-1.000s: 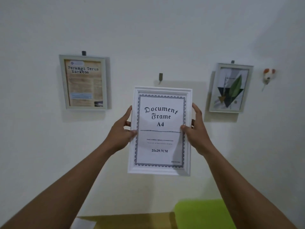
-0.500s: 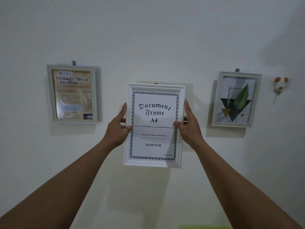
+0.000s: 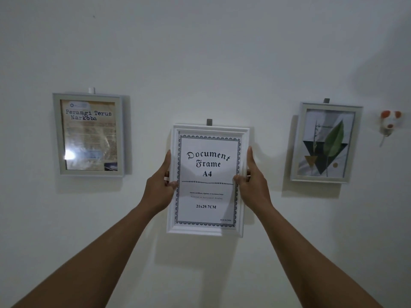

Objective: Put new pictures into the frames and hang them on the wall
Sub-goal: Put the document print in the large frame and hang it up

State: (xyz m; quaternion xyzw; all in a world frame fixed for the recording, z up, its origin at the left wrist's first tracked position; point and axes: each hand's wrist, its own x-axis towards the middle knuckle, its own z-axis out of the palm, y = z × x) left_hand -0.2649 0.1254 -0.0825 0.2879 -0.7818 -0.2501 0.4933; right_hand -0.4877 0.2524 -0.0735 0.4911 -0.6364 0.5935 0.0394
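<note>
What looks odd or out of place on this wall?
The white moulded frame, gripped by left hand and right hand, shows only its stock paper insert reading "Document Frame A4", not a picture. It also sits lower than the grey poster frame and the grey leaf-print frame flanking it.

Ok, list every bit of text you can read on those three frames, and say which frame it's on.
"Document Frame A4": white frame, heading of its insert.
"21x29.7CM": same insert, lower down.
"MADE IN CHINA": same insert, bottom right corner, barely legible.
"Perangi Terus Narkoba": left grey frame, heading of its poster.
Too small or blurred: two small lines mid-insert; the poster's body text; a faint line in the right leaf-print frame.
</note>
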